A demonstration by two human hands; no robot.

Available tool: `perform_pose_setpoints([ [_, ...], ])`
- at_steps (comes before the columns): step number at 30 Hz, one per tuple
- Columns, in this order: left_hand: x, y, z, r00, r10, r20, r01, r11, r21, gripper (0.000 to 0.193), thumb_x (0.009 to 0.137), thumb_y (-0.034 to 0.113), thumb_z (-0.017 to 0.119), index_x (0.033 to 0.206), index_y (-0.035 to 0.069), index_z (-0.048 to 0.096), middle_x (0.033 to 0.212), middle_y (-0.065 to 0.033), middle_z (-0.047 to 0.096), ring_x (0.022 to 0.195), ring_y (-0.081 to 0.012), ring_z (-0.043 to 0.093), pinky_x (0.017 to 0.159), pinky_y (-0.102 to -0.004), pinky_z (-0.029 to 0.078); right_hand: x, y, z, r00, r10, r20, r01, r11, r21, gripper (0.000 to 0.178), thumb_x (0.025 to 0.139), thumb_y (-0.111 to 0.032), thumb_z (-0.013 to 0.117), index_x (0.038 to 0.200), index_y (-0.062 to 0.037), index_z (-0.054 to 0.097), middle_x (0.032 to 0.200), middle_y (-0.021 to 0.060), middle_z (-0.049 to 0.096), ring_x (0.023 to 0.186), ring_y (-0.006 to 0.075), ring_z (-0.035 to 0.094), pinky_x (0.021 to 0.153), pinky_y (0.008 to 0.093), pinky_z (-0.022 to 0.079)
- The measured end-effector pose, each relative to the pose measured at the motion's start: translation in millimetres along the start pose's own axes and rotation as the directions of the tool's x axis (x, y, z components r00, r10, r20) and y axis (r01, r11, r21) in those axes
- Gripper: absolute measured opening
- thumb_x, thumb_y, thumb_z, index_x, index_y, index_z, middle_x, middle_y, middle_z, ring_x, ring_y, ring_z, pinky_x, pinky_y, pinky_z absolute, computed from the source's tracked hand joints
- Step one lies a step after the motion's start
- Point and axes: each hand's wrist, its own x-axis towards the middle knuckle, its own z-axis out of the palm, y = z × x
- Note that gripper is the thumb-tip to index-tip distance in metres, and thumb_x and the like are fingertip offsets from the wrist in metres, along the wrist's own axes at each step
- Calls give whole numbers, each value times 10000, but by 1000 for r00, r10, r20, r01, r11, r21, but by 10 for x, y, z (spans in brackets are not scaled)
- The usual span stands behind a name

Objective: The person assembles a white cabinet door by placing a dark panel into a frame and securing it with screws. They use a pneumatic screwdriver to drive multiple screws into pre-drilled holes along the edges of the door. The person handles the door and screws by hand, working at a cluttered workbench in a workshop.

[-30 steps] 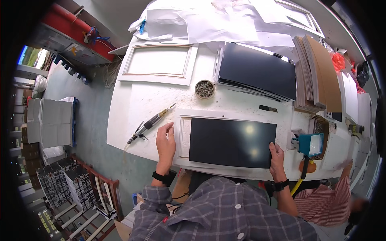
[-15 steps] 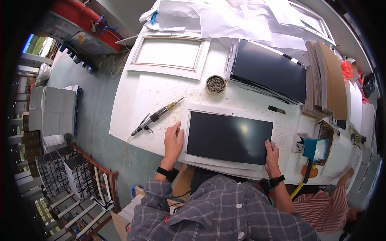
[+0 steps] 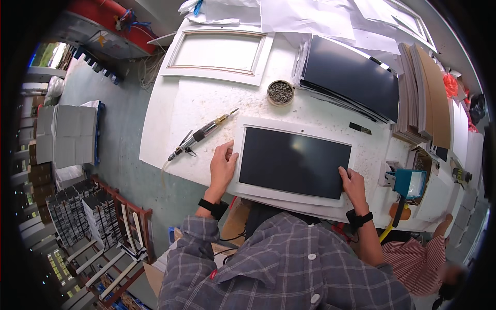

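A white rectangular frame (image 3: 289,124) with a black flat panel (image 3: 294,163) in it lies near the table's front edge. A small dark hole marks the frame's far border. My left hand (image 3: 223,164) grips the frame's left edge, fingers along its side. At the right end my right hand (image 3: 353,185) holds the frame, its thumb on the panel's edge; its other fingers are partly hidden. Left of the frame rests a pneumatic screwdriver (image 3: 199,135), its bit pointing away from me. A round tub of small screws (image 3: 280,93) stands beyond the frame.
Another white frame (image 3: 170,72) lies at the far left. Black panels (image 3: 351,77) are stacked at the back right, beside brown boards (image 3: 433,98). A teal box-shaped thing (image 3: 408,183) and a yellow-handled tool (image 3: 386,231) are at right. Another person's striped sleeve (image 3: 413,263) shows there.
The view has tilted slightly, so the table and things on it sit higher in the picture. Both hands keep their places on the frame.
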Motion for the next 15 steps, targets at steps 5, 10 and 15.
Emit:
perform_pose_setpoints([
  [5,-120,-67,-33,995,37,-89,-36,999,18,405,889,50,716,1285,76,631,1016,-157,619,904,-320,656,824,-411,543,193,-136,-197,963,-235,135,270,867,-420,593,1028,-491,584,739,14,698,690,251,638,692,453,640,633,506,472],
  [10,-98,48,-16,985,165,-50,-151,966,210,606,869,129,771,1416,47,523,1227,-181,579,1124,-361,580,972,-458,472,187,-14,18,964,-240,112,265,888,-377,578,1048,-437,597,692,18,598,596,206,554,581,396,565,597,491,426],
  [15,-590,410,429,876,401,268,-473,821,319,975,832,318,833,1600,29,307,1669,-241,257,1564,-441,213,1288,-557,172,-65,-204,56,913,-408,6,387,862,-327,400,1007,-307,695,1275,-25,601,1238,209,629,1122,352,612,969,457,475],
])
